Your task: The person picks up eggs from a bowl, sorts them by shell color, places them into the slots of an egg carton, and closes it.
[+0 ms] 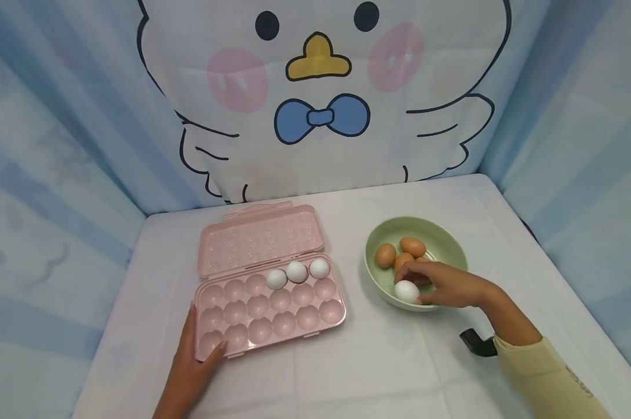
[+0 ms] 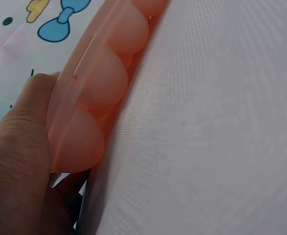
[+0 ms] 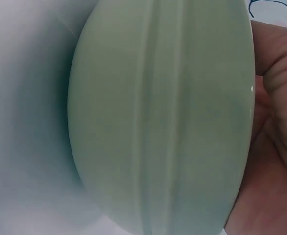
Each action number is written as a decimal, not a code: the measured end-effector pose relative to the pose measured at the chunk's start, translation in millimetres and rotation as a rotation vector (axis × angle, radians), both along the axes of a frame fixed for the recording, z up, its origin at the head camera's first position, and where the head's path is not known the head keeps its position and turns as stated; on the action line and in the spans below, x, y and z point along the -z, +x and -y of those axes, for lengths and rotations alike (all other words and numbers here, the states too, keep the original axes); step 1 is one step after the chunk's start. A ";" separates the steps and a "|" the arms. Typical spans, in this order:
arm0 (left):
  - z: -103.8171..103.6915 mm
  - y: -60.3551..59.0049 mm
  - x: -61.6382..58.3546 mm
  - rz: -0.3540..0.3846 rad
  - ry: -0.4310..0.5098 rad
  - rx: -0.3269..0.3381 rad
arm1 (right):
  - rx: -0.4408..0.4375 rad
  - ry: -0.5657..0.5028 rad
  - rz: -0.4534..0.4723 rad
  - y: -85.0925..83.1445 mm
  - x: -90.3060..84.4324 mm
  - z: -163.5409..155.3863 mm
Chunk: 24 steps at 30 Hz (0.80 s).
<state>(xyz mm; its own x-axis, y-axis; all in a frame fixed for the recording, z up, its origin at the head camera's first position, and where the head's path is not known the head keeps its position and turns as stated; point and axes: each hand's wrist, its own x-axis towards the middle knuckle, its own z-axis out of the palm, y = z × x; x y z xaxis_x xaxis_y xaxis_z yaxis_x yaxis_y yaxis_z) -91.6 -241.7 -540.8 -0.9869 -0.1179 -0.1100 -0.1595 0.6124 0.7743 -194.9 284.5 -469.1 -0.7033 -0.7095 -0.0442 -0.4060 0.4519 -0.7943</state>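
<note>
head view, right of centre: a white egg lies in the near part of a green bowl, and the right hand reaches in over the near rim with its fingers curled around that egg, touching it. three brown eggs sit just behind it in the same bowl, close together. the right wrist view shows only the bowl's outer wall filling the frame and part of the palm at the right edge; the egg is hidden there.

left of centre stands a pink egg tray with its lid folded open behind it. three white eggs fill cups at the right end of the far row. the left hand, lower left of the frame, rests at the tray's near left corner, thumb on the front edge, fingers fairly straight along the side. in the left wrist view the hand presses against the tray's edge.

everything stands on a white-covered worktop. a cloth with a cartoon duck hangs behind, with pale blue cloth at both sides.
</note>
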 end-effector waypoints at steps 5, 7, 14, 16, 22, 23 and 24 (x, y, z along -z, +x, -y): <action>0.4 -0.2 0.4 -0.004 -0.001 -0.005 | 0.008 -0.092 0.094 -4.5 6.0 3.2; 0.9 -0.2 0.9 -0.009 -0.004 -0.006 | 0.025 -0.142 0.147 -6.3 8.3 5.6; 1.4 -0.2 1.3 -0.033 0.007 -0.002 | 0.136 -0.296 0.133 -12.9 13.0 22.3; 1.0 -0.2 1.2 -0.037 0.014 -0.003 | 0.166 -0.347 0.121 -14.2 11.8 29.7; 0.4 0.8 0.5 -0.021 -0.001 -0.010 | 0.192 -0.458 0.171 -15.1 3.0 59.4; 0.6 0.6 0.7 -0.019 0.001 -0.009 | 0.189 -0.458 0.181 -15.1 1.5 64.9; 0.8 0.3 1.2 -0.021 0.002 -0.005 | 0.182 -0.451 0.182 -15.0 -0.1 70.6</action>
<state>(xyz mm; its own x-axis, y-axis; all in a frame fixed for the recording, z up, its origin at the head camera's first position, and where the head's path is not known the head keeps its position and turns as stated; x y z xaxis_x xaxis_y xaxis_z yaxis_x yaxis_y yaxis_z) -91.3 -242.6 -542.0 -0.9885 -0.1223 -0.0894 -0.1459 0.6102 0.7787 -210.0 213.9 -469.0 -0.8265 -0.5532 0.1042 -0.1895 0.0991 -0.9769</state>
